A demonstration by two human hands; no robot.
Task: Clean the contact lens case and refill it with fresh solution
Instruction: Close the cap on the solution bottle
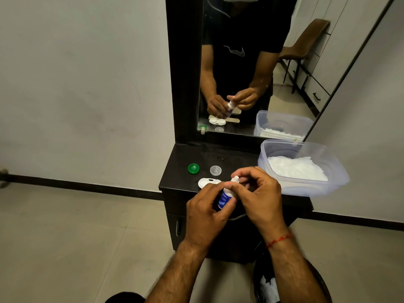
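Observation:
My left hand (205,213) grips a small solution bottle (225,199) with a blue label, held tilted above the front edge of the dark dresser top (181,158). My right hand (258,193) pinches the bottle's white cap (235,179) between thumb and fingers. The white contact lens case (205,182) lies open on the dresser just left of the bottle, partly hidden behind my left hand. A green case lid (193,168) and a clear case lid (215,170) lie separately behind it.
A clear plastic tub (336,169) with white tissues stands at the dresser's right, overhanging its edge. A mirror (240,62) rises behind and reflects the person and a chair. A dark bin with white waste (266,285) sits on the floor by my right forearm.

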